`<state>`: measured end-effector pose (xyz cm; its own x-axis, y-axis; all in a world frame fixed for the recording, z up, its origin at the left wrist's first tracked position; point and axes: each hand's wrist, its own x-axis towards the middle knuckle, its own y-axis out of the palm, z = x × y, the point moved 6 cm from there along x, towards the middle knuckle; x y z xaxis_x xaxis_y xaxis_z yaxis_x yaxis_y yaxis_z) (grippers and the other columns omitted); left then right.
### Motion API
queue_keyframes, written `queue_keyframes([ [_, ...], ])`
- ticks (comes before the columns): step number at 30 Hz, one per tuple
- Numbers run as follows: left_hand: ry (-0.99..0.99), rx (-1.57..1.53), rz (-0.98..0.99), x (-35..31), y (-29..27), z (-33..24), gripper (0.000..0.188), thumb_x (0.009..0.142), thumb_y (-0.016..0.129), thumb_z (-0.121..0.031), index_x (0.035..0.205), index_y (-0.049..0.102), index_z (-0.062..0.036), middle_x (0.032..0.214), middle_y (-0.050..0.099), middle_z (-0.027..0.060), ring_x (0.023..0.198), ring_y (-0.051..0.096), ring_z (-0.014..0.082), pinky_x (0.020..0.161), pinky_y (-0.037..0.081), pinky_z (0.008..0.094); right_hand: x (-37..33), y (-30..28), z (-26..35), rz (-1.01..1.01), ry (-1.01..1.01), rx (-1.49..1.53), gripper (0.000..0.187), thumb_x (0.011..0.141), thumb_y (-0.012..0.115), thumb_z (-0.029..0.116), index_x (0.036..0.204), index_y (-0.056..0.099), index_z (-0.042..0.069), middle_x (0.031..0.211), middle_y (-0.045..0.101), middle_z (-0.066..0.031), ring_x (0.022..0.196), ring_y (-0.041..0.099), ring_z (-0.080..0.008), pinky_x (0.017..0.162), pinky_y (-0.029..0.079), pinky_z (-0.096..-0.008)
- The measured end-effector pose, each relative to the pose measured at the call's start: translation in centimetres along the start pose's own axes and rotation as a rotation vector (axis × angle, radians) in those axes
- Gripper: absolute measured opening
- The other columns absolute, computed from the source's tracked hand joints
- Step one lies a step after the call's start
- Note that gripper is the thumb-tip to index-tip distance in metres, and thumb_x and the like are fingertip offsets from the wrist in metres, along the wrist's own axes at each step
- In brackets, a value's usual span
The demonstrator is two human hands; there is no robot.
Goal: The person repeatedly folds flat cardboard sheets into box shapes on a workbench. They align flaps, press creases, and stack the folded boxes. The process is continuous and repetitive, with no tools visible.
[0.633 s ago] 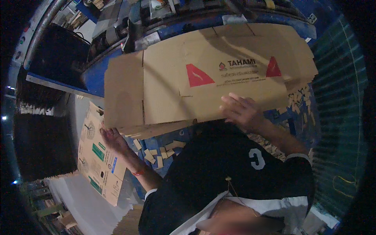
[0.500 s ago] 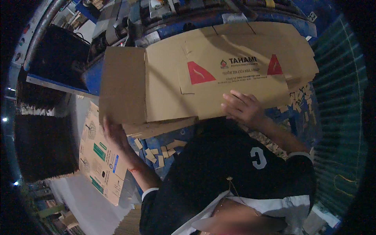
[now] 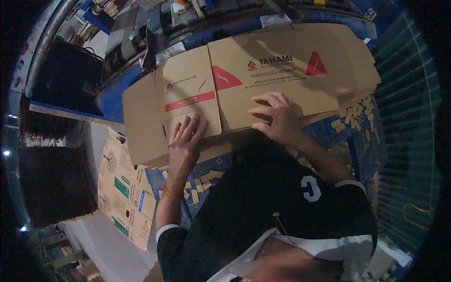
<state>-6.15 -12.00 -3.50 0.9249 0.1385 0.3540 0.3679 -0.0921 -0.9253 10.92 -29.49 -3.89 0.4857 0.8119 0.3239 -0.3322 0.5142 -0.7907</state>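
Note:
A flat brown cardboard box blank (image 3: 282, 96) with red shapes and dark print lies in front of me on other cardboard. Its left panel (image 3: 190, 75), which carries a red band, is folded over flat onto the rest. My left hand (image 3: 185, 138) rests on the lower part of this folded panel, fingers stretched out. Farther right, my right hand (image 3: 279, 117) lies at the blank's near edge, its fingers apart and the tips on the board. Neither hand grips anything. More plain board (image 3: 143, 122) shows beyond the folded panel's left side.
Machinery with a blue frame (image 3: 324, 19) runs along the far side. Small cardboard scraps (image 3: 202, 183) litter the blue surface near me. A printed cardboard sheet (image 3: 124, 188) with green marks lies at the left. Green corrugated sheeting (image 3: 406, 141) stands at the right.
The left panel has turned over to the right and now lies flat, showing its printed face. My left hand moved right onto it; my right hand shifted slightly left.

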Motion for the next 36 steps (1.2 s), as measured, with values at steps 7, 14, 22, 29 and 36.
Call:
queue_keyframes([
  [7, 0.090, -0.042, 0.041, 0.1, -0.2, 0.5, 0.058, 0.072, 0.068, -0.012, 0.129, 0.054, -0.0196, 0.136, 0.049, 0.0101, 0.121, 0.049, 0.0340, 0.098, 0.043, 0.0456, 0.9, -0.1, 0.3, 0.029, 0.032, -0.009, 0.034, 0.066, 0.077, 0.022, 0.097, 0.070, 0.013, 0.119, 0.057, -0.0033, 0.115, 0.048, -0.0259, 0.098, 0.039, -0.0415],
  [14, -0.009, -0.021, 0.223, 0.9, 0.7, 2.9, 0.058, 0.081, 0.064, -0.037, 0.135, 0.049, -0.0239, 0.149, 0.031, 0.0115, 0.137, 0.028, 0.0350, 0.107, 0.026, 0.0541, 5.7, 1.8, 0.6, 0.261, -0.164, 0.254, 0.046, 0.069, 0.077, 0.031, 0.107, 0.065, 0.008, 0.124, 0.055, -0.0081, 0.118, 0.047, -0.0285, 0.099, 0.038, -0.0437],
  [22, -0.066, -0.028, 0.160, 1.0, 1.7, 3.8, 0.060, 0.081, 0.066, -0.041, 0.135, 0.050, -0.0209, 0.151, 0.027, 0.0155, 0.139, 0.022, 0.0392, 0.111, 0.021, 0.0528, 2.7, 1.5, 0.7, 0.317, -0.444, -0.246, 0.076, 0.072, 0.069, 0.051, 0.135, 0.046, 0.013, 0.146, 0.035, -0.0114, 0.135, 0.031, -0.0327, 0.111, 0.022, -0.0540],
  [29, -0.057, -0.098, 0.134, 1.3, 1.7, 4.0, 0.060, 0.081, 0.067, -0.037, 0.135, 0.050, -0.0184, 0.150, 0.030, 0.0149, 0.138, 0.024, 0.0399, 0.111, 0.024, 0.0512, 3.5, 1.5, -0.8, 0.351, -0.280, -0.166, 0.071, 0.077, 0.065, 0.045, 0.139, 0.044, 0.017, 0.150, 0.031, -0.0086, 0.140, 0.022, -0.0315, 0.114, 0.010, -0.0539],
  [36, -0.053, -0.067, 0.082, 1.5, 1.6, 3.6, 0.058, 0.080, 0.068, -0.036, 0.133, 0.052, -0.0175, 0.148, 0.034, 0.0152, 0.137, 0.027, 0.0407, 0.110, 0.026, 0.0512, 4.0, 2.2, -0.7, 0.304, -0.220, -0.213, 0.066, 0.081, 0.062, 0.045, 0.138, 0.045, 0.018, 0.150, 0.031, -0.0073, 0.141, 0.020, -0.0309, 0.113, 0.008, -0.0564],
])
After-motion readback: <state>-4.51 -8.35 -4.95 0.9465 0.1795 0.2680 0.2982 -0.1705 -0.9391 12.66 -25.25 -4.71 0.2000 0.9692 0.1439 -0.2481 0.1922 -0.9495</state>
